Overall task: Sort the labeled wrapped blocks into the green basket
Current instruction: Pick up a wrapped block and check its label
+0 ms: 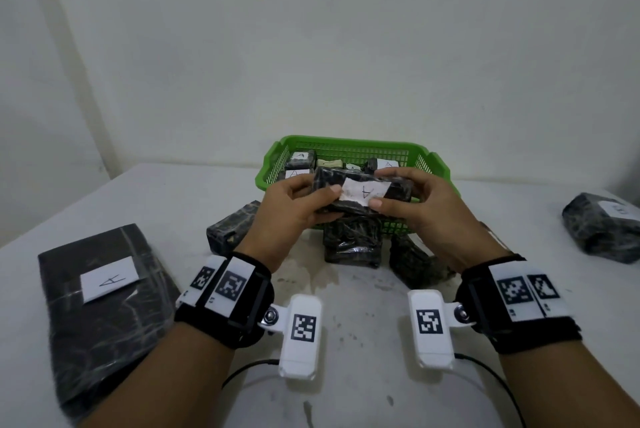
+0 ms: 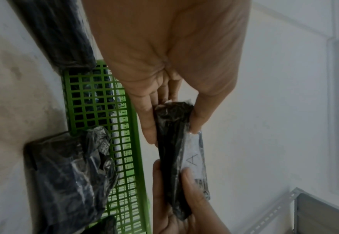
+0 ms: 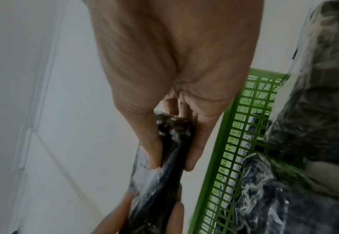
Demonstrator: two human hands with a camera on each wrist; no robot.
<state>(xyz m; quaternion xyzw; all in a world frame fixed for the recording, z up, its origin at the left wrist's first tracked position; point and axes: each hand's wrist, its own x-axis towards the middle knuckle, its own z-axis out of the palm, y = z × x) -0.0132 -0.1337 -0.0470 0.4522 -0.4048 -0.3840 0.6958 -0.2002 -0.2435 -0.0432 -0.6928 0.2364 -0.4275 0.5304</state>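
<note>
Head view downward, wrists close – basket (shared)

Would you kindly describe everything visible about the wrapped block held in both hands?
The wrapped block is a dark, flat oblong in crinkled clear film, with a white paper label marked "A" on its upper face. It is held roughly level above the near rim of the green basket, the left hand pinching one end and the right hand the other.

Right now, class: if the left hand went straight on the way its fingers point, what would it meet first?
Probably the right hand, at the other end of the block both hands hold; depth is unclear.
</note>
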